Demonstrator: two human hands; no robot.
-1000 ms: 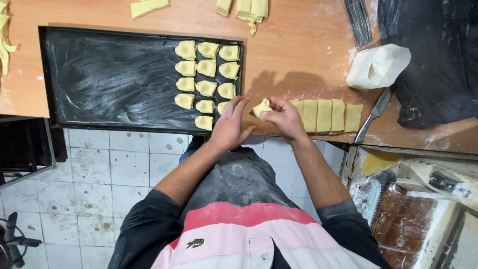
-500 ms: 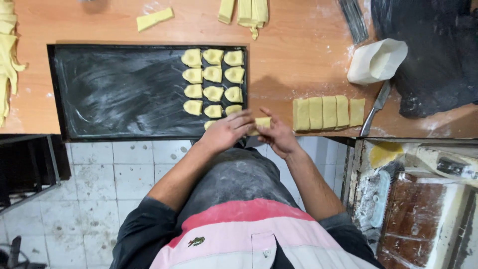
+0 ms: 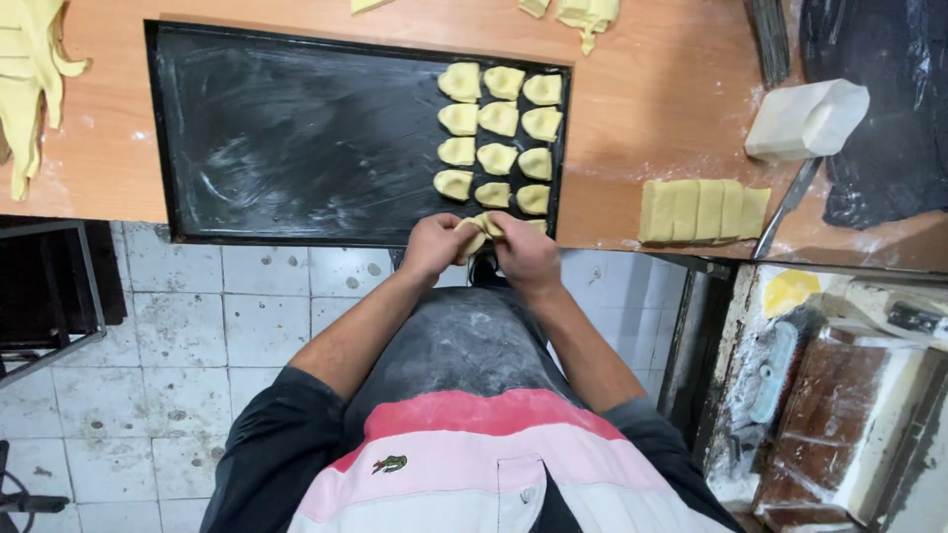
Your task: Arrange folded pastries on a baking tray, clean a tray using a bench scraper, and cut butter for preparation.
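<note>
We saw one package: a white, boxy paper carton (image 3: 806, 119) lying on the wooden counter, up and well right of both hands. We found no labels, signs or screens.

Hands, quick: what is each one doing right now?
Left hand: closed on the piece of yellow dough, pinching it.
Right hand: closed on the same piece, at the near edge of the black baking tray.

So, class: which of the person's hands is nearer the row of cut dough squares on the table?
Right. The right hand is left of the squares, across bare table; the left hand lies further left, beyond the dough piece both hands hold.
</note>
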